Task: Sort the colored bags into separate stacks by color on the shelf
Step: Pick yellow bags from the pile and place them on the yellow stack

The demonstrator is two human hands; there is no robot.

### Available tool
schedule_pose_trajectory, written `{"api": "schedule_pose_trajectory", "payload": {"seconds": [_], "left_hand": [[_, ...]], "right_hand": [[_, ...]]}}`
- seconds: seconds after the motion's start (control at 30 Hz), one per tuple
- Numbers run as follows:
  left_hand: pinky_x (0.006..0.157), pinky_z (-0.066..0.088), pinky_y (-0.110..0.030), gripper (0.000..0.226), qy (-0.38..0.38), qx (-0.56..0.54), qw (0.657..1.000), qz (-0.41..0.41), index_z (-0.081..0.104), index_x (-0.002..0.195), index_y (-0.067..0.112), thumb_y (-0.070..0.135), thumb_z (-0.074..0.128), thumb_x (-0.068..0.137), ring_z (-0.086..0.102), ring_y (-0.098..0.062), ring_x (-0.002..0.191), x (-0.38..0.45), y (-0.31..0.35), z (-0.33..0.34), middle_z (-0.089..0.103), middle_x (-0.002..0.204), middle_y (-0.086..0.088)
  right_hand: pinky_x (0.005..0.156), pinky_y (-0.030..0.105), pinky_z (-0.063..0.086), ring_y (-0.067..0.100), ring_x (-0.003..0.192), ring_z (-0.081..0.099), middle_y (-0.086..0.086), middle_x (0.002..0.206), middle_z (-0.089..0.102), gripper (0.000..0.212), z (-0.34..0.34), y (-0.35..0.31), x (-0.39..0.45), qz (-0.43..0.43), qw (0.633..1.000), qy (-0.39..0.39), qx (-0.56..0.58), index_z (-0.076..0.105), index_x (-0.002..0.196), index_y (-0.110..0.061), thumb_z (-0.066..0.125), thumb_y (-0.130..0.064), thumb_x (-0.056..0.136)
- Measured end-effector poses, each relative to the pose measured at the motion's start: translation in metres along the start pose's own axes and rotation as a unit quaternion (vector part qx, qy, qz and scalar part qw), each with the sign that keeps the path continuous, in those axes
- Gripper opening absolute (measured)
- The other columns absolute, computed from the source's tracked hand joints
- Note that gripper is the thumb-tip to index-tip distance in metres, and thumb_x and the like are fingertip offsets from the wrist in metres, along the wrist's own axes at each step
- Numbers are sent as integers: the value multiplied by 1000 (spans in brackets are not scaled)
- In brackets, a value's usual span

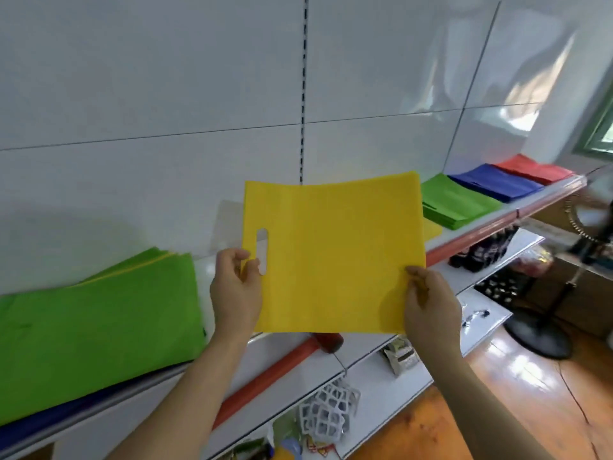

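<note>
Above the shelf (477,231), both hands' fingers pinch one yellow bag (335,254); three sorted stacks lie beyond.

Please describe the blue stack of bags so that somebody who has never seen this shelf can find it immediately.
Follow the top shelf with the red front edge toward its far right end. Three sorted stacks lie there in a row; the blue stack is the middle one, between the green stack and the red stack.

We reach both bare forearms up to the yellow bag (333,254). Our left hand (236,290) pinches its left edge beside the handle slot; our right hand (431,307) pinches its lower right corner.
</note>
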State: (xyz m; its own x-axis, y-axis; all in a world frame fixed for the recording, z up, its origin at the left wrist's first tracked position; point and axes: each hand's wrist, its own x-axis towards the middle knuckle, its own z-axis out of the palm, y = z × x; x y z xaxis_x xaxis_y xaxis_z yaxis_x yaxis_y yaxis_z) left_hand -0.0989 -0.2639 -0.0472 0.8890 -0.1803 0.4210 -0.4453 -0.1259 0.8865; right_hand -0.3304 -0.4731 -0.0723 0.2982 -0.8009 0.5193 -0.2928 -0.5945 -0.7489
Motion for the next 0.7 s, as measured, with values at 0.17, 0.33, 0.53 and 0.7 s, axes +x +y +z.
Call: {"api": "schedule_pose_trajectory", "payload": {"seconds": [0.17,0.33,0.53,0.7], "left_hand": [[56,36,-17,32,-129,44,991,18,64,120,29,6,52,102,51,-7,67,-31,21,99,70,118,11],[81,47,-32,39,-156,85,984,19,60,136,27,7,52,103,63,-23,108,-58,45,187,60,135,4],[94,42,-28,40,-106,128,986,0,58,142,20,10,57,103,56,-20,125,-59,52,245,57,137,-1],[92,42,-27,47,-99,185,978,13,56,146,19,7,55,101,56,-20,122,-38,40,269,55,136,-1]], "right_hand": [[60,25,39,-3,84,57,-12,117,57,49,-62,63,36,33,998,-9,-51,63,134,-29,55,-3,93],[65,30,40,13,83,57,-5,130,59,48,-104,128,92,28,997,-20,-74,66,135,-25,57,-3,94],[74,35,48,21,91,59,-3,125,60,43,-105,176,153,4,996,-47,-77,69,132,-20,57,-1,95],[78,38,51,19,94,58,-5,128,58,44,-65,195,201,-25,993,-85,-74,65,138,-21,55,-5,99]]}}
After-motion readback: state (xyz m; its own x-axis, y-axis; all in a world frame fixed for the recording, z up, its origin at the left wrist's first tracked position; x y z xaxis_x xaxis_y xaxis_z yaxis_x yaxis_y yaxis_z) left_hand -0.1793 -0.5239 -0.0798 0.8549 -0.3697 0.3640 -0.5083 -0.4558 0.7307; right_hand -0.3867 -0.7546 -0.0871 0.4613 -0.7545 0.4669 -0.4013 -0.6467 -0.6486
